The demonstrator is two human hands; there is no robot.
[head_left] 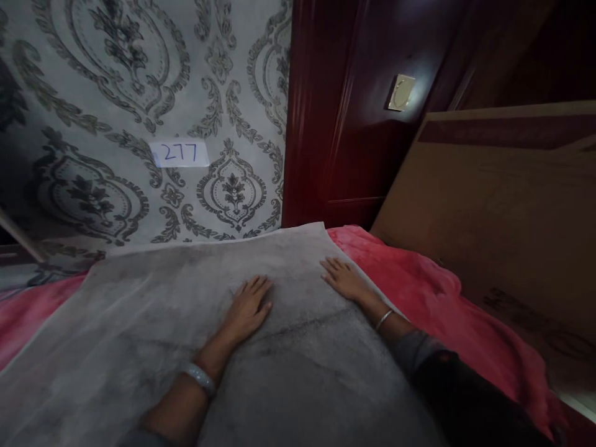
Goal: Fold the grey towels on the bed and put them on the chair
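My left hand [249, 304] lies flat, palm down, on a grey non-woven sheet [288, 261], holding nothing. My right hand [342, 279] rests palm down near the sheet's right edge, its fingers spread and empty. The sheet is creased and smudged with dark marks, and it lies over a red fleecy blanket [410, 279]. A pale beaded bangle [198, 379] circles my left wrist, and a thin silver bangle [384, 320] circles my right wrist. A dark sleeve [465, 397] covers my right forearm.
Patterned grey damask wallpaper [93, 112] with a paper label reading 277 [179, 153] stands behind the sheet. To its right are a dark red wooden panel [335, 124] with a small brass plate [401, 92] and a large cardboard sheet [493, 217].
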